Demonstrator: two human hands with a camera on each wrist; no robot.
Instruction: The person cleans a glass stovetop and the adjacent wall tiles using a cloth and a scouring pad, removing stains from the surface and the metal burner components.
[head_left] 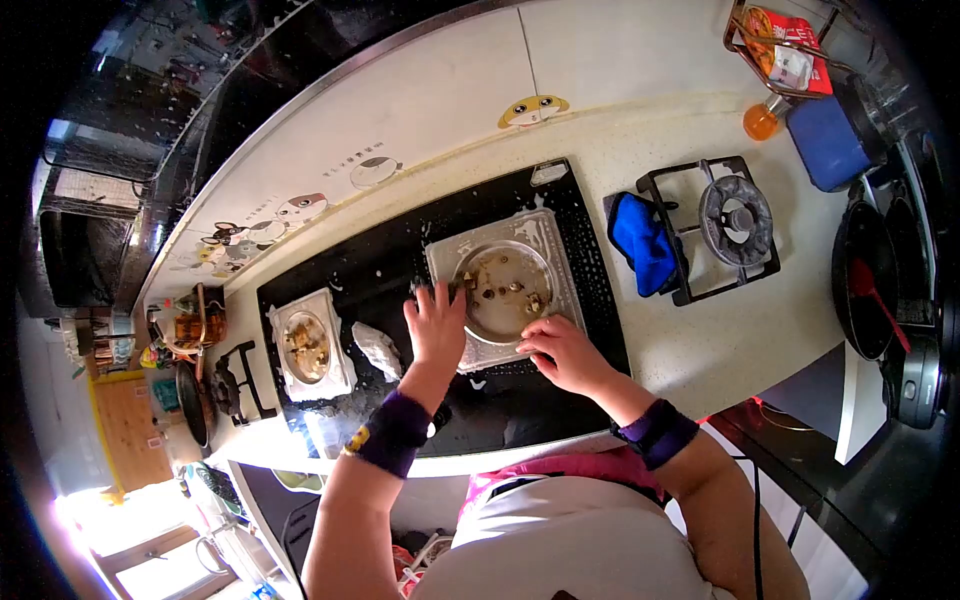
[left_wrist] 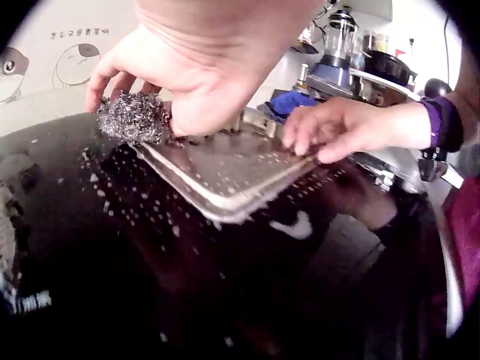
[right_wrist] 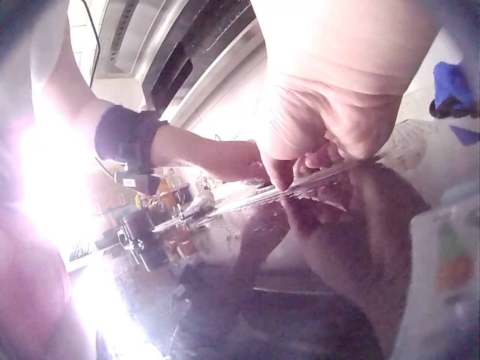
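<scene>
A square metal burner tray point(head_left: 440, 262) with a round well holding brown bits lies on the black glass hob. In the left wrist view, my left hand point(left_wrist: 206, 71) grips a steel wool scrubber point(left_wrist: 135, 118) at the tray's edge point(left_wrist: 225, 202). From above, the left hand point(head_left: 436, 325) is at the left side of the well, its fingers bent down. My right hand point(head_left: 570, 355) pinches the tray's near right part with curled fingers and thumb; the right wrist view shows this hand point(right_wrist: 330, 112) low against the edge, its fingertips partly hidden.
To the left on the hob sit a smaller burner tray point(head_left: 343, 370) with brown bits and a crumpled pale item point(head_left: 376, 350). A blue cloth point(head_left: 642, 243) and a black pan support with a burner point(head_left: 736, 221) lie right of the hob. Pans point(head_left: 862, 270) stand far right.
</scene>
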